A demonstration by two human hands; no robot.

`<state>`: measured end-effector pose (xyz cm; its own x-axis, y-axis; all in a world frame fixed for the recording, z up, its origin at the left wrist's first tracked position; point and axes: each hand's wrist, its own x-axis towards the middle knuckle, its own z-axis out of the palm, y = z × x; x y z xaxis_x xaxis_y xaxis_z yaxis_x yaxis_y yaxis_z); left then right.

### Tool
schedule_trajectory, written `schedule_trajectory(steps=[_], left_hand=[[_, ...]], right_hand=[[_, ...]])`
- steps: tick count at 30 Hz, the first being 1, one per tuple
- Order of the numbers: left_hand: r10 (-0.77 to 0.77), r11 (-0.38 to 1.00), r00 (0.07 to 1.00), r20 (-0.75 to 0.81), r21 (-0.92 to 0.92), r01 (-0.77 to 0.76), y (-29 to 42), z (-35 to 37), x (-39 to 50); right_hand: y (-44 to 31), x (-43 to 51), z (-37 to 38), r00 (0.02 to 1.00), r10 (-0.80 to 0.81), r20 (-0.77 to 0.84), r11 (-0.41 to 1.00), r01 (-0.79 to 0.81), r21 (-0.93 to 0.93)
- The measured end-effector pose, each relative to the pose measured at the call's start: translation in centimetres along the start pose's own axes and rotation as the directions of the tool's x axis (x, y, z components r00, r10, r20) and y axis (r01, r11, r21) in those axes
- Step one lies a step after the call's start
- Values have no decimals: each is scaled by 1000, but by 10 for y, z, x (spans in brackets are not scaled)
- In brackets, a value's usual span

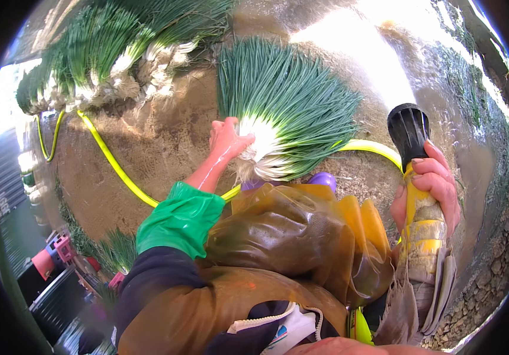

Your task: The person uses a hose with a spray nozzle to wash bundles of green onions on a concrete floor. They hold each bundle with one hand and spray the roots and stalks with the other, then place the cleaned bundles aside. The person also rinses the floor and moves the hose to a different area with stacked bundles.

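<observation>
My left hand (pixel 230 138) grips a large fanned bunch of green onions (pixel 285 106) at its white stems, just above the roots. The bunch lies or hangs before my feet, its green leaves pointing away from me. At the right, my right hand (pixel 432 188) is closed around a hose nozzle (pixel 409 128) with a black ribbed head and a taped, worn grip. A bright, wide spray leaves the nozzle towards the top of the view. The yellow-green hose (pixel 119 171) runs over the ground, passing behind the bunch.
More green onion bunches (pixel 99 57) stand in a row at the upper left, roots towards me. Purple boot tips (pixel 323 181) show below the brown apron (pixel 281 226). Wet ground with loose green leaves lies at the right, beside stones (pixel 494 275). Pink objects (pixel 43 264) are at the lower left.
</observation>
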<state>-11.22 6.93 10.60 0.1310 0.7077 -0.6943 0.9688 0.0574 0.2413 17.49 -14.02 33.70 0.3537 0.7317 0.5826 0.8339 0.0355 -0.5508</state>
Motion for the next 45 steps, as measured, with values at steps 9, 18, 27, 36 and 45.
schedule_trajectory(steps=[9, 18, 27, 36, 45], left_hand=[[286, 33, 826, 486, -866, 499, -42, 76, 37], [241, 490, 827, 508, -799, 348, -64, 95, 95], [374, 383, 899, 227, -921, 73, -31, 126, 104], [514, 647, 755, 408, -762, -28, -109, -14, 83], [424, 767, 823, 378, -632, -105, -519, -220, -218]], right_hand=[[-21, -6, -13, 1000, -23, -7, 999, 23, -40], [-42, 14, -3, 986, -92, 141, 994, 99, -40], [-71, 28, 0, 937, -33, 348, 992, 73, -102], [-147, 56, 24, 909, -45, 413, 985, 109, -131], [-250, 53, 91, 855, -247, 455, 969, 208, 136]])
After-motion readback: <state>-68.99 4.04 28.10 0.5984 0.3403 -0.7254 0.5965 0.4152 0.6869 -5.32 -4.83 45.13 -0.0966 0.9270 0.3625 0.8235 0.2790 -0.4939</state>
